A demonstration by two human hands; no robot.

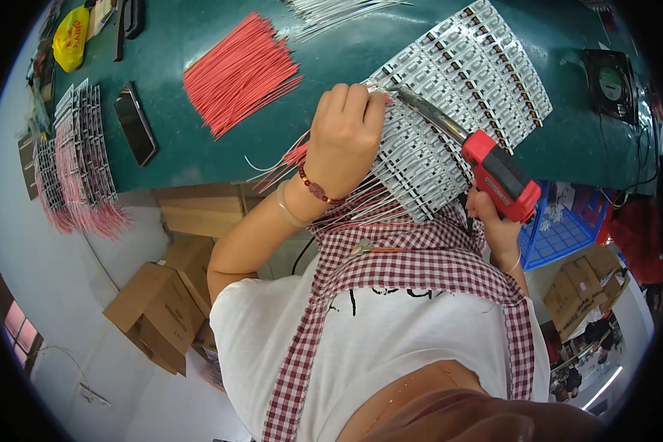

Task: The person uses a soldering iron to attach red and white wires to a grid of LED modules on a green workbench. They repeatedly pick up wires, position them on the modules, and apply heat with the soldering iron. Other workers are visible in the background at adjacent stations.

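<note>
Overhead at a green tabletop (199,158): left hand (344,138) pressed flat on a panel of white strips (460,88), fingers (353,99) curled down onto a red wire (379,94) at the panel's near corner. Right hand (497,228) low at the tabletop's near edge, fingers wrapped round the grip of a red soldering gun (497,173), metal tip (404,91) angled up and left to meet the wire just beside the left fingertips. Panel tilted, lower corner hanging over the near edge above a red-checked apron (412,254); white and red leads fanning out beneath the left wrist. Loose bundle of red wires (239,70) left of the hands, well apart; white wires (331,11) at the far edge. Black phone (135,123) further left, then finished strips with red leads (81,158) stacked over the left edge. Yellow bag (70,37) in the far-left corner. Small black fan (610,85) near the right edge. Blue crate (563,225) below the tabletop on the right, contents unclear; cardboard boxes (162,302) on the floor at left, flaps open, insides hidden, more boxes at lower right. Open green surface between the red bundle and the phone, and along the near edge left of the hands.
</note>
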